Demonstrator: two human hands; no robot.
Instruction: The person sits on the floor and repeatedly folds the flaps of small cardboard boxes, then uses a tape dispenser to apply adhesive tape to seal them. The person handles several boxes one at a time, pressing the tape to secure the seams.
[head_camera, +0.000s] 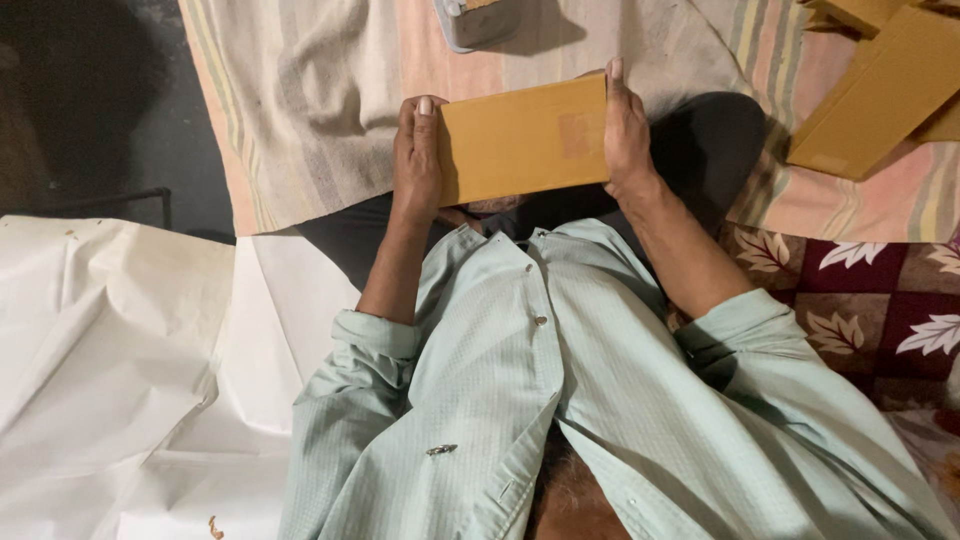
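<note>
Both hands gripped the flat brown cardboard piece (525, 140) by its short ends — left hand (418, 160) and right hand (625, 135) clamped opposite — holding it level above the lap, over the striped cloth (330, 90).

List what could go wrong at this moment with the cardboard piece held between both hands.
The flat brown cardboard piece is pinched only at its short ends by the left hand and right hand, so it might bow or crease. It is held over the lap with nothing under it; a slip could drop it. The grey object on the striped cloth lies close ahead.
</note>
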